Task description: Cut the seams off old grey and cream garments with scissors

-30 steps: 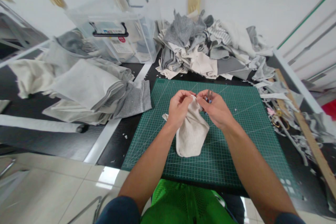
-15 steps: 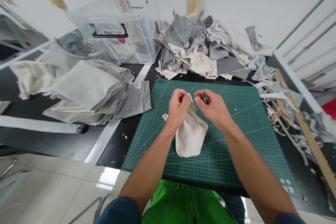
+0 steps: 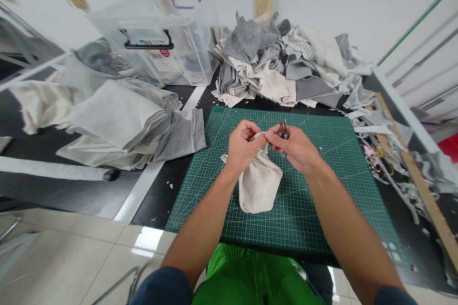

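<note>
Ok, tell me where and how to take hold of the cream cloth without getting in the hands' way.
Probably best to pinch the cream cloth by its broad lower edge, coming from the near side: that end spreads free over the green mat, while the left hand and right hand meet at its narrow, gathered top.

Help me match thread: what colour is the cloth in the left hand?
The cloth is pale beige, seen best in the head view.
</note>
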### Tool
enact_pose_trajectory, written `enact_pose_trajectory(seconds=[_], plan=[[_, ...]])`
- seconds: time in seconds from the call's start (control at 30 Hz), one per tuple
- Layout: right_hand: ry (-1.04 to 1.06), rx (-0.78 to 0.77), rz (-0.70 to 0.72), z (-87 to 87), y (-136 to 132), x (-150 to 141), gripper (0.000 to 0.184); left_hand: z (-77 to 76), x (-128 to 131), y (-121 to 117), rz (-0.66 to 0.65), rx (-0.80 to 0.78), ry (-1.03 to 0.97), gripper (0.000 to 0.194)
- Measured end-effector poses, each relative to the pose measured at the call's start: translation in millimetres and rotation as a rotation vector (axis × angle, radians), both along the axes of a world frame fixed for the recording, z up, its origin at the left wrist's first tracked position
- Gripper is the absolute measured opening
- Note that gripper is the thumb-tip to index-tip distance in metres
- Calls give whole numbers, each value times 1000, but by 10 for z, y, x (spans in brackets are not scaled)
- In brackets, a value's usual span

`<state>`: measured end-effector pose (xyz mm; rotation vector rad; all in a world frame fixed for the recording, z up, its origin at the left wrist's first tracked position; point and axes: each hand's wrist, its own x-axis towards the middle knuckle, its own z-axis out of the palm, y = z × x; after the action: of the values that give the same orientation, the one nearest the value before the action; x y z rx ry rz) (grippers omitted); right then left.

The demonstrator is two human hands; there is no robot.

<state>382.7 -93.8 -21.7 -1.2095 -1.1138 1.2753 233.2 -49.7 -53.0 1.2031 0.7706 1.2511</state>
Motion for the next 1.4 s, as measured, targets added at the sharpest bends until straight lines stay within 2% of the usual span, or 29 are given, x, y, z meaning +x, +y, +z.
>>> enact_pose_trajectory(seconds=[0.2,0.43,0.7,0.77,0.83,0.93,1.03,1.13,1.27,1.4], plan=[[9,-31,-29,16,12,-19,37,0,-17,1,-78,-1,19,25],[18,11,-106,-58,45,-30,34,0,-30,15,-175,-105,66,19],[-104,74,-175,-77,33,-67,27,-7,-30,-15,-12,-105,168,21],[-140,75,-136,-56,21,-37,30,-14,-29,-10,25,-106,158,19],[-223,96,-67,-43,14,11,40,-17,-30,-3,67,-115,147,18],[-466,196,-11,-58,22,75,43,-14,-32,8,118,-123,139,18],[-663,291,-33,-102,46,92,47,-16,-33,18,138,-118,139,17],[-766,410,-65,-142,69,69,51,-25,-31,30,147,-122,117,16],[-898,555,-101,-176,86,27,44,-36,-22,48,140,-160,70,17],[-940,657,-123,-215,89,7,42,-27,-17,52,131,-200,29,19]])
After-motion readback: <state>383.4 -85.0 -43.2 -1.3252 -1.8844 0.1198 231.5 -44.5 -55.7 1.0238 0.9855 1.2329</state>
